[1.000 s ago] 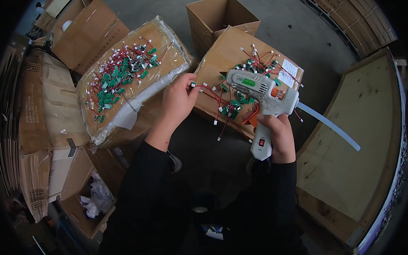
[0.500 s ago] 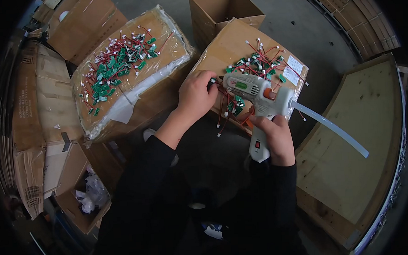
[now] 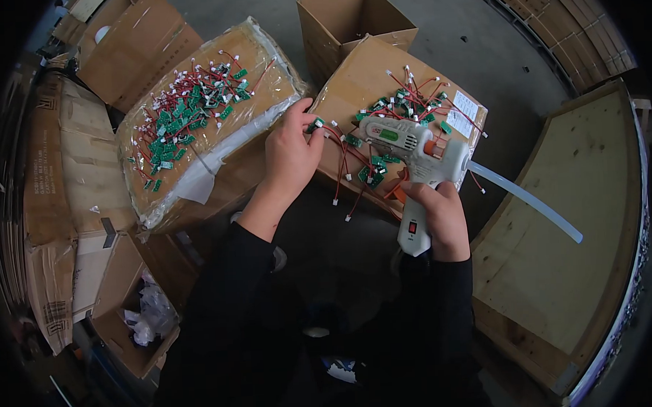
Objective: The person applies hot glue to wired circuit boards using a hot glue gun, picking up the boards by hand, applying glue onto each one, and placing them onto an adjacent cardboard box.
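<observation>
My right hand (image 3: 443, 216) is wrapped round the grip of a white hot glue gun (image 3: 392, 134), its nozzle pointing left. A translucent glue stick (image 3: 529, 199) curves out of the gun's back end. Between the thumb and fingers of my left hand (image 3: 292, 150) is a small green circuit board (image 3: 316, 124), apart from the nozzle, with red wires trailing right. Beneath the gun, several wired boards (image 3: 372, 171) with white connectors lie on a cardboard box (image 3: 350, 82). A larger pile of such boards (image 3: 184, 111) covers part of the taped box (image 3: 254, 50) on the left.
An open carton (image 3: 358, 16) stands behind the right box. At lower left, another open box (image 3: 120, 325) holds a clear plastic bag (image 3: 152, 313). A wooden panel (image 3: 553, 244) is on the right, and stacked cartons (image 3: 52, 179) line the left side.
My left hand has moved left with the circuit board, away from the glue gun's nozzle. The gun stays nearly in place in my right hand, and the view has shifted slightly.
</observation>
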Available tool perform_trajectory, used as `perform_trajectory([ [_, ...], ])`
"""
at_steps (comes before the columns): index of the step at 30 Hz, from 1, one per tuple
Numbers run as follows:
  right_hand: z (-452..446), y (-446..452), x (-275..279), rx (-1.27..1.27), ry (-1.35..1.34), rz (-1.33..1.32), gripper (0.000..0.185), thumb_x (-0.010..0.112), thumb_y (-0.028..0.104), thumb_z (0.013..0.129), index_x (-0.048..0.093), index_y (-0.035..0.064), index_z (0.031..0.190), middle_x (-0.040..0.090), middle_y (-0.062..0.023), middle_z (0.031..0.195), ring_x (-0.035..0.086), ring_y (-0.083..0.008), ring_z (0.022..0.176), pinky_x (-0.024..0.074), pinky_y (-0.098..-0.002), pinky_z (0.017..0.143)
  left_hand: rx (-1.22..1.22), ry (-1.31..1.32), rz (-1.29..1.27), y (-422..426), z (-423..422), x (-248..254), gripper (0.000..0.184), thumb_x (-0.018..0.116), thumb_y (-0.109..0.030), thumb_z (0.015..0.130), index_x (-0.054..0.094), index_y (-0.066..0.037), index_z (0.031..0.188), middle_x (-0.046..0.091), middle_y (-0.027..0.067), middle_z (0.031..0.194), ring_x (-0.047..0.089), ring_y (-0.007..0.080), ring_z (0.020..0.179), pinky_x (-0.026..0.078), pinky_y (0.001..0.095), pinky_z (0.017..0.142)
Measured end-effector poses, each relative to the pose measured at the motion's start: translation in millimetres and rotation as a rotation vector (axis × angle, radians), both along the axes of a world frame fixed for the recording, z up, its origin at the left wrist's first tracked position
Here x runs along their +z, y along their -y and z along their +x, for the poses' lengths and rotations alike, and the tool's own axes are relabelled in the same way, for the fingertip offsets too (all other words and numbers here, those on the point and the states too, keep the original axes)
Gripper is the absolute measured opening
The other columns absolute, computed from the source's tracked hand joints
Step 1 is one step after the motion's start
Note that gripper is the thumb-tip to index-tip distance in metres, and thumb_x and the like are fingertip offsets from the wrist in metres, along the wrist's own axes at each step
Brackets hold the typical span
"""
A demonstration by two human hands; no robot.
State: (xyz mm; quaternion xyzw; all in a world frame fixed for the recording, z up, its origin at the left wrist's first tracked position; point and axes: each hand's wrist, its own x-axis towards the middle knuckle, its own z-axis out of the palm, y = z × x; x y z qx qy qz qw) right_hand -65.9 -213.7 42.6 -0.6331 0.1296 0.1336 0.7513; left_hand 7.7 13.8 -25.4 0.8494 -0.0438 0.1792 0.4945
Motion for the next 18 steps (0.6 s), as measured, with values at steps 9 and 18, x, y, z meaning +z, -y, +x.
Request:
perform_trajectory([
  [9, 1, 6, 1, -0.026, 0.014, 0.006, 0.039, 0.059, 0.008, 0.079, 0.054, -0.0043, 0.116, 0.065, -0.0102, 0.097, 0.063, -0.0198, 0.091, 0.0476, -0.0303, 0.080, -0.086, -0.136, -0.130, -6, -5, 9, 0.028, 0.066, -0.004, 0.086, 0.060, 0.003, 0.113, 0.069, 0.0057, 0.094, 0.063, 0.0088, 0.083, 0.051, 0.0230, 0.074],
  [18, 1, 7, -3, -0.094, -0.002, 0.015, 0.033, 0.060, 0.013, 0.079, 0.060, -0.0028, 0.108, 0.066, -0.0089, 0.094, 0.060, -0.0172, 0.087, 0.0466, -0.0295, 0.077, -0.140, -0.238, -0.330, -6, -2, 12, 0.024, 0.060, -0.009, 0.092, 0.062, 0.000, 0.114, 0.068, 0.0060, 0.097, 0.061, 0.0085, 0.079, 0.048, 0.0216, 0.070],
])
